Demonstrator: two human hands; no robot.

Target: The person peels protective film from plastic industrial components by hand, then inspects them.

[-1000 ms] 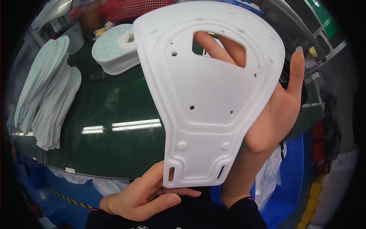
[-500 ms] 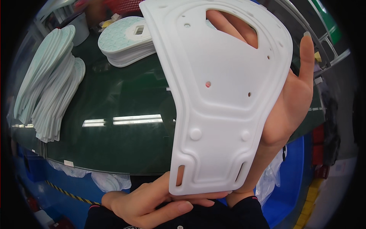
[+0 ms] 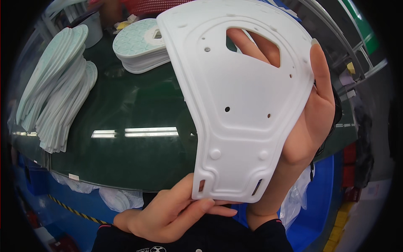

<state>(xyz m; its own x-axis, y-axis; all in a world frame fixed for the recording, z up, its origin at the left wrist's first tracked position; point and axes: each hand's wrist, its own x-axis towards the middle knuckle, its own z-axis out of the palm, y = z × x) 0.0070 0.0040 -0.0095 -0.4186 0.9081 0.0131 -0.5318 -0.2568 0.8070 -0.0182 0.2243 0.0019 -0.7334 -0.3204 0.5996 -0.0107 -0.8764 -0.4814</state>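
Observation:
I hold a white moulded plastic panel (image 3: 247, 90) up in front of me, its broad rounded end away and its narrow, slotted end near. My left hand (image 3: 168, 212) pinches the near left corner, thumb on the bottom edge and fingers beneath. Behind the panel, my right hand (image 3: 312, 119) supports its broad part, thumb resting along the right edge. Some of its fingers show through the large angular cutout; the rest are hidden. The face has raised ridges, two round bosses, small holes and two slots.
On the dark green table (image 3: 130, 109) at left lie fanned stacks of pale-patterned white pieces (image 3: 58, 88). Farther back stands another stack (image 3: 140, 46), near a red basket (image 3: 153, 6). Clear plastic bags (image 3: 119, 199) and a blue bin (image 3: 323, 197) are below the table's edge.
The panel has tipped, its near end rising slightly and its broad face shifting a little. My left thumb has come up onto its bottom edge, and my right thumb has closed in against the right edge.

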